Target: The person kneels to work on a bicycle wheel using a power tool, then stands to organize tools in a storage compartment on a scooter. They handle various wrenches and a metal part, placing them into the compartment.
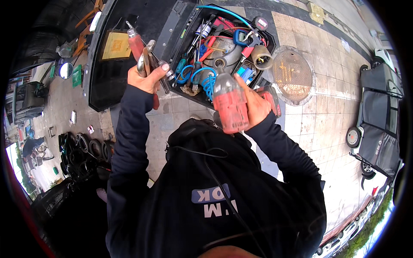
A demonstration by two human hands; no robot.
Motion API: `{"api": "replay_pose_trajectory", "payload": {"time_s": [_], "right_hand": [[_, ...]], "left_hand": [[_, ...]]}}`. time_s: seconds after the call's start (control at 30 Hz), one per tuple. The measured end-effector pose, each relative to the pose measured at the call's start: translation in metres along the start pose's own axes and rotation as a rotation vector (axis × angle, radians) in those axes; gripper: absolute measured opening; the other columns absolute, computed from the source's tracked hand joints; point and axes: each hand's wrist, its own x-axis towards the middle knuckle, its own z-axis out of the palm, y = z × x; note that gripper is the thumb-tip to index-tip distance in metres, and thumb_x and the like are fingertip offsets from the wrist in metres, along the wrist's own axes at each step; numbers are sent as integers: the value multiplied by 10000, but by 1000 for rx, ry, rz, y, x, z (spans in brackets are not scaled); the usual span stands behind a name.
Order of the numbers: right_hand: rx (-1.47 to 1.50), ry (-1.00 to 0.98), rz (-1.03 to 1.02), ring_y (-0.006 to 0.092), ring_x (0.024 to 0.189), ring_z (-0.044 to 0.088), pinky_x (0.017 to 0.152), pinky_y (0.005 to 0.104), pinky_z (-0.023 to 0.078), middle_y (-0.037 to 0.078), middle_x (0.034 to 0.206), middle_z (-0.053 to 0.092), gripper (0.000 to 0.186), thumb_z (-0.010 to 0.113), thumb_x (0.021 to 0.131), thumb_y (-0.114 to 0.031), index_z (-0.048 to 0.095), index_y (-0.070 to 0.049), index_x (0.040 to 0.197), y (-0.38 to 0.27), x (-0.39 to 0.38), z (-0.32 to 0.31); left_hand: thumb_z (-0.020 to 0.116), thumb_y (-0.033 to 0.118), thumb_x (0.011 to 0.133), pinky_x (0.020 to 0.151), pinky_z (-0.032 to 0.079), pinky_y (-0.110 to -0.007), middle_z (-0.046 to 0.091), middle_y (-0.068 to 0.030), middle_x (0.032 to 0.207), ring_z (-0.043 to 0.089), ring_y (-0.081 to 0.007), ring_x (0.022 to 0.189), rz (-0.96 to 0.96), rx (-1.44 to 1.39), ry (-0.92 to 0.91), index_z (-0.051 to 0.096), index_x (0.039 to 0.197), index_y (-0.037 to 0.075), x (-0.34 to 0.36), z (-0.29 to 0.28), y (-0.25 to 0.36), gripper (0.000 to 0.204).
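My left hand (144, 79) grips a bundle of hand tools (137, 45), with a red-handled one and bare metal ones among them, raised over the left side of the open black toolbox. My right hand (254, 103) is closed round a red and grey cordless power tool (230, 107), its nose over the toolbox (270, 43) and its battery at the right. Inside the box lie a coiled blue hose (208, 86), screwdrivers, red-handled tools, a blue gauge-like device (241, 38) and a tan cylinder (261, 57). Much of the box's contents is hidden under other things.
The box's black lid (109, 81) lies open to the left, a yellowish square on it. A round metal manhole cover (292, 75) is set in the tiled pavement at right. A parked vehicle (374, 112) stands at far right. A pile of black tyres (84, 152) lies at lower left.
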Motion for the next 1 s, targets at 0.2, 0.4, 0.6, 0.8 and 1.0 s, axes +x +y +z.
{"api": "replay_pose_trajectory", "payload": {"time_s": [0.2, 0.4, 0.6, 0.8, 1.0], "right_hand": [[1603, 126, 876, 334, 873, 666, 755, 502, 572, 172, 1100, 603, 601, 623, 864, -57, 358, -93, 1402, 45, 115, 92], [1274, 405, 1416, 306, 1055, 644, 869, 510, 545, 170, 1250, 582, 577, 685, 899, -228, 369, -133, 1372, 136, 219, 226], [493, 47, 1339, 307, 1378, 423, 1124, 395, 368, 245, 1492, 414, 1041, 755, 803, -355, 110, -89, 1577, 127, 253, 245], [1312, -257, 476, 251, 1126, 604, 905, 380, 522, 155, 1267, 564, 521, 655, 966, -267, 476, -44, 1401, 19, 103, 156], [1832, -268, 840, 286, 1045, 651, 736, 453, 629, 119, 1233, 585, 579, 515, 1022, -438, 385, -97, 1472, 1, -22, 95]], "left_hand": [[795, 175, 844, 496, 389, -231, 600, 7, 683, 497, -59, 528, 154, 215, -128, 678, 975, 0, -53, -6, 3, 248], [793, 162, 833, 537, 409, -241, 613, 6, 704, 517, -67, 577, 30, 245, -82, 687, 970, -7, -104, -16, -27, 242], [799, 117, 824, 542, 419, -246, 596, 4, 679, 516, -76, 578, -80, 227, -20, 664, 924, -19, -125, -16, -43, 215], [812, 134, 822, 543, 439, -247, 613, -10, 676, 542, -78, 585, -73, 351, -127, 645, 883, -21, -111, -7, -47, 236], [848, 237, 795, 689, 534, -310, 716, -85, 830, 671, -126, 756, 36, 653, -372, 665, 1072, -9, -61, 78, -41, 414]]}}
